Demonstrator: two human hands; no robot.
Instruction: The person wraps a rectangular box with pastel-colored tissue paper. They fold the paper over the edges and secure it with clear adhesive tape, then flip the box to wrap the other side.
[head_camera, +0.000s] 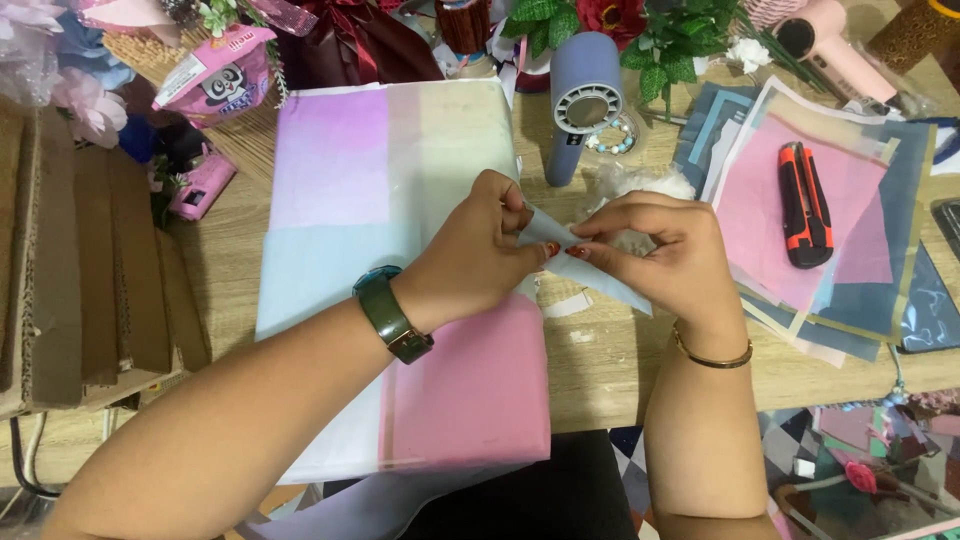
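My left hand (470, 255) and my right hand (655, 250) meet over the wooden table (590, 370), both pinching a small folded piece of pale blue paper (590, 270). Its pointed end sticks out below my right hand. My left wrist carries a dark green watch (392, 316), my right wrist a thin gold bangle (712, 358). Under my left hand lies a large stack of pastel sheets (400, 200) in purple, cream, light blue and pink.
A blue-grey heat gun (580, 100) stands behind my hands. An orange and black utility knife (803, 203) rests on pink and blue paper sheets at the right. Corrugated cardboard (80, 270) lies left, artificial flowers (650, 30) and a pink dryer (835, 40) at the back.
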